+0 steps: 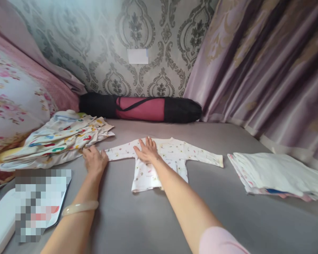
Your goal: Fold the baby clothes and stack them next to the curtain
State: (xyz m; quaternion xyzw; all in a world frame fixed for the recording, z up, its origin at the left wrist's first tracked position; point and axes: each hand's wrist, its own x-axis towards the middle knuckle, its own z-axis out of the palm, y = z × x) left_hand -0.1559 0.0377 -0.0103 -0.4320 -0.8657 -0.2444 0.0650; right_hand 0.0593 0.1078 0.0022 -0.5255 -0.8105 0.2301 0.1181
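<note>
Head view: one printed shirt (172,151), laid flat on grey sheet (127,222); right hand (147,151) spread open upon it; left hand (94,159) at sleeve cuff (108,155), grip unclear to me.

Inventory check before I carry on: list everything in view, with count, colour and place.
Shirt: one, white with small prints, spread at centre
Clothes pile: one, white with colourful prints, left
Folded stack: one, mostly white, right
Long bag: one, black and dark pink, along wall
Pillow: one, white with pink flowers, left
Curtain: one, purple with gold, right
Wallpaper: one, patterned grey, back
Panel: one, white, on wallpaper
Pixelated item: one, colours obscured, lower left
Smooth object: one, white, lower-left corner
Surface: one, grey, beneath
Bangle: one, pale, left forearm
Left hand: one, at shirt's cuff
Right hand: one, flat on shirt
</note>
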